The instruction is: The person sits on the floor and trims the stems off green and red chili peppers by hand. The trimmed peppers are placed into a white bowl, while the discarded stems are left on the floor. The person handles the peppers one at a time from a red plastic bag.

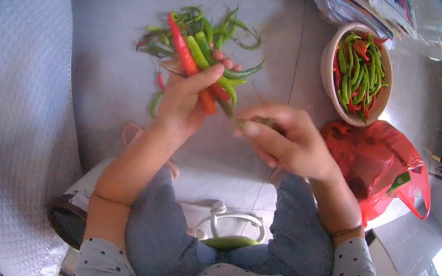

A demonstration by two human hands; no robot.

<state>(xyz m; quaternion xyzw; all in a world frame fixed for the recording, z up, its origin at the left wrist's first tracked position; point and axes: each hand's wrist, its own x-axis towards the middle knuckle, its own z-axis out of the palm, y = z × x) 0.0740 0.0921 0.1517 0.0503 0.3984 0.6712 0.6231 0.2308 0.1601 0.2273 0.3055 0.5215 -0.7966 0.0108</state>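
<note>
Red and green in the left hand (182,95): fingers wrapped round a bunch of long peppers, thumb across the front. A red pepper (181,46) and green peppers (196,53) point up from the grip; more ends poke out below. Right hand (284,136) just beside the lower ends, fingers curled, thumb pressed in, closed on greenish bits (268,123); blurred, kind unclear. Beyond the bunch, loose peppers (192,20) on the grey floor (112,68). To the right, a bowl (329,80) of mixed peppers, near a red bag (377,156).
</note>
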